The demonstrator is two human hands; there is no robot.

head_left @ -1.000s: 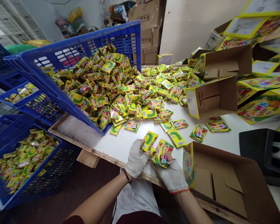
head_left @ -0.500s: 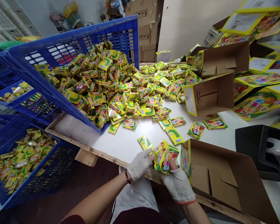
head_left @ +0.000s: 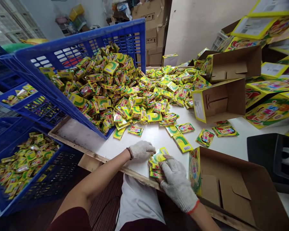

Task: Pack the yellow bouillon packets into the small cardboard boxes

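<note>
My right hand (head_left: 179,181), in a white knit glove with a red cuff edge, grips a short stack of small yellow-green boxes (head_left: 156,171) at the table's front edge. A box with a green arc and a barcode (head_left: 160,154) lies on top of the stack. My left hand (head_left: 141,150), also gloved, is close beside it, low over the table. Its fingers are curled together, with their tips near that top box; what they hold is hidden. An open carton (head_left: 226,186) stands right of my right hand. Several loose boxes (head_left: 181,142) lie flat beyond the hands.
A tipped blue crate (head_left: 84,37) spills a large heap of the small boxes (head_left: 125,86) onto the white table (head_left: 144,138). More printed cartons (head_left: 221,99) stand at the right, near a black device (head_left: 272,157). Another blue crate (head_left: 26,163) of boxes sits lower left.
My left hand has left the front of the stack and moved up and left, over where a loose box lay. My right hand has turned and lowered the stack to the left.
</note>
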